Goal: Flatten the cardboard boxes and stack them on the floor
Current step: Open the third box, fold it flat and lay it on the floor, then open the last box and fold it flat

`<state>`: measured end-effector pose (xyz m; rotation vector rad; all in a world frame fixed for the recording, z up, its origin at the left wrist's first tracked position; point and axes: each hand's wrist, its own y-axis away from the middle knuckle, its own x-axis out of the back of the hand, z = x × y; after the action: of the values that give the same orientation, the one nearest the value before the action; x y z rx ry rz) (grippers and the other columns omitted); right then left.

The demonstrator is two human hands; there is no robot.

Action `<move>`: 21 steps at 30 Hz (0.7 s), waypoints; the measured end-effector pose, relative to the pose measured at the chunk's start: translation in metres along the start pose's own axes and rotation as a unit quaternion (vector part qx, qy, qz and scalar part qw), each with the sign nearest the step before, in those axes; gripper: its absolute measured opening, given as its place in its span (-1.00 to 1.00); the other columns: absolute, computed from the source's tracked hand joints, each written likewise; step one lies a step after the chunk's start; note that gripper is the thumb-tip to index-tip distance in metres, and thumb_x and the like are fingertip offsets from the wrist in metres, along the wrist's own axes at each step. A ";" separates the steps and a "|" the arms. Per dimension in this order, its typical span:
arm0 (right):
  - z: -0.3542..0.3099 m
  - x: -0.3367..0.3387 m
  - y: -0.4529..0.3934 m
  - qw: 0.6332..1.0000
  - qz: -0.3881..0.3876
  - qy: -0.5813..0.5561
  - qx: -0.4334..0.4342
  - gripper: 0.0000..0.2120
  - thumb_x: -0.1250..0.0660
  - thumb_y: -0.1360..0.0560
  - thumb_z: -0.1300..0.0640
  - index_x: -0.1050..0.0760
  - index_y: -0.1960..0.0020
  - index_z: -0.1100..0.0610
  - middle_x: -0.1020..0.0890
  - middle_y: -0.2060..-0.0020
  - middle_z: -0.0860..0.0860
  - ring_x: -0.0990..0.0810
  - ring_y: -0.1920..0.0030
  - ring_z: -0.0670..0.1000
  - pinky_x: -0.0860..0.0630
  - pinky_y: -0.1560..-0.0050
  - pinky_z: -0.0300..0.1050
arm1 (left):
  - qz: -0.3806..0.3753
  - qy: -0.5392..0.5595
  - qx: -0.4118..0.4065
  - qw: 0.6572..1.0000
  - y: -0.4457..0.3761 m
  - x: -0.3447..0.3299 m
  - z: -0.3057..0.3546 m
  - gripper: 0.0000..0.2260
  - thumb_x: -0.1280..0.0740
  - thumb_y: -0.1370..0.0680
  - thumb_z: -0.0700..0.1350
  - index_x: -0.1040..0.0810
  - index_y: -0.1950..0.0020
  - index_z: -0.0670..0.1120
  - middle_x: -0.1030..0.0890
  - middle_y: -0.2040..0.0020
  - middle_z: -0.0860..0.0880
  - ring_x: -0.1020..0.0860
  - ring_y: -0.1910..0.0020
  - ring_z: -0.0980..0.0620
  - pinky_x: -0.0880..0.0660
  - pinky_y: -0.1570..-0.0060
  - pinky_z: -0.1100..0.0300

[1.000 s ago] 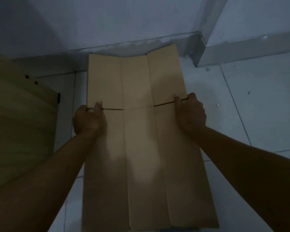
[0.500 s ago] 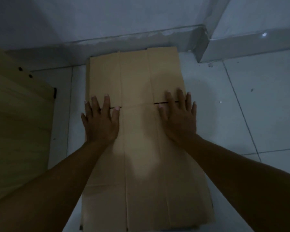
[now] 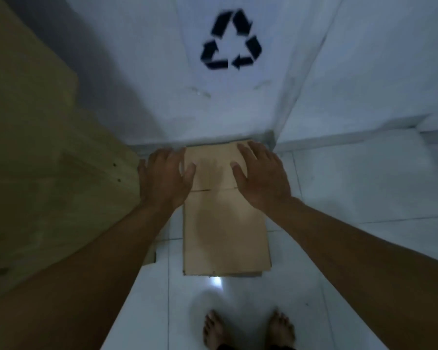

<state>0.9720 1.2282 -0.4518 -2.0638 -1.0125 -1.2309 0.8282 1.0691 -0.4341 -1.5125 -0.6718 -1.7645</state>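
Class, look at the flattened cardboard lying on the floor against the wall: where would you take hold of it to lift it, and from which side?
Probably by its two long side edges, one hand from each side. The cardboard lies flat on the floor, its far end against the wall, so only the sides and near end are free. The left hand and right hand are already spread near those edges.

Black recycling symbol (image 3: 230, 40) on white wall (image 3: 364, 72); wooden panel (image 3: 36, 160) at left

No words or numbers can be read — only a black recycling symbol (image 3: 231, 40) (three chasing arrows) on the white wall (image 3: 142, 59).
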 end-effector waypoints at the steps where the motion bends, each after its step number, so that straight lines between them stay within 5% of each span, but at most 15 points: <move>1: -0.019 0.034 -0.005 1.000 0.006 -0.002 0.013 -0.45 -0.05 -0.60 -0.11 -0.41 -0.47 0.14 -0.47 -0.41 0.19 -0.40 -0.44 0.22 -0.33 -0.40 0.25 | 0.026 0.004 -0.002 1.000 -0.001 0.040 0.006 -0.52 -0.18 -0.53 0.19 -0.58 -0.29 -0.04 -0.58 -0.25 -0.16 -0.51 -0.27 -0.18 -0.40 -0.24 -0.17; 11: -0.202 0.311 -0.027 0.993 0.074 -0.017 0.093 -0.50 -0.18 -0.61 -0.03 -0.39 -0.47 0.17 -0.43 -0.44 0.22 -0.36 -0.47 0.23 -0.31 -0.40 0.31 | 0.143 0.002 -0.017 0.990 0.000 0.370 0.023 -0.53 -0.17 -0.57 0.20 -0.49 -0.38 -0.02 -0.49 -0.36 -0.15 -0.41 -0.36 -0.18 -0.32 -0.33 -0.14; 16: -0.284 0.377 -0.025 0.992 0.075 -0.029 0.100 -0.49 -0.10 -0.67 -0.06 -0.22 -0.58 0.07 -0.25 -0.56 0.12 -0.15 -0.56 0.11 -0.06 -0.55 0.14 | 0.205 0.012 -0.015 0.979 0.014 0.477 -0.011 -0.54 -0.18 -0.58 0.16 -0.51 -0.38 -0.03 -0.48 -0.38 -0.15 -0.39 -0.39 -0.17 -0.32 -0.33 -0.14; 21: -0.366 0.383 -0.002 0.988 0.090 -0.040 0.116 -0.49 -0.08 -0.68 -0.06 -0.21 -0.58 0.08 -0.26 -0.55 0.12 -0.18 -0.55 0.11 -0.10 -0.54 0.12 | 0.221 0.021 -0.003 0.975 0.048 0.535 -0.075 -0.56 -0.19 -0.60 0.16 -0.50 -0.39 -0.02 -0.47 -0.39 -0.12 -0.37 -0.41 -0.13 -0.29 -0.35 -0.13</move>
<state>0.9053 1.0840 0.0530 -1.9853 -0.9344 -0.9009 0.7844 0.8867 0.0745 -1.4867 -0.2759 -1.4521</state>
